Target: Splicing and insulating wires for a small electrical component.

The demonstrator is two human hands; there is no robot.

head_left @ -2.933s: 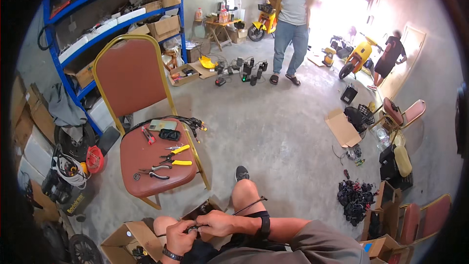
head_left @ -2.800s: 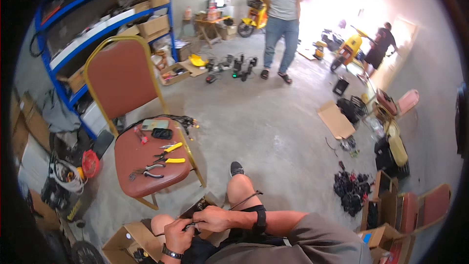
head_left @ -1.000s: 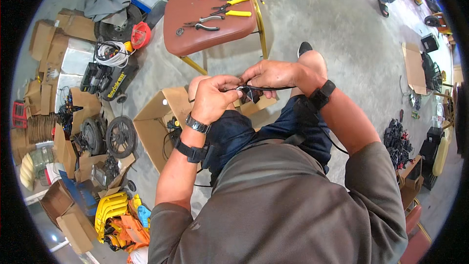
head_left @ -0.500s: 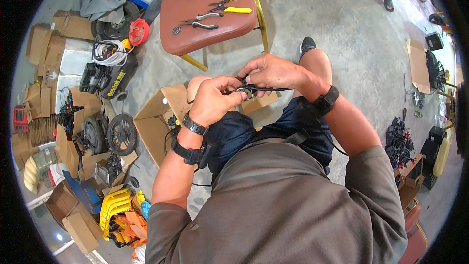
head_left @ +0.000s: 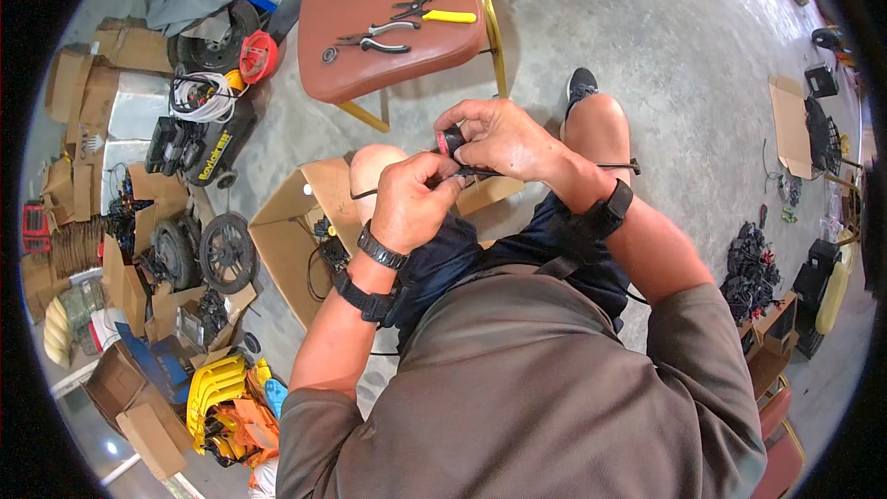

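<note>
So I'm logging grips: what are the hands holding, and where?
Both hold a thin black cable: left hand mid-length, right hand at its small black-and-red end piece.

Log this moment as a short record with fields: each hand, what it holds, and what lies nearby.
left hand: closed on a thin black cable
right hand: pinching a small black part with a red end
posture: seated, hands above bare knees
chair seat: ahead, carrying yellow-handled pliers and grey pliers
cardboard box: open, by the left knee
floor right: heap of black parts

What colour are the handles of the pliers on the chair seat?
Yellow handles, seen best in the head view.
</note>
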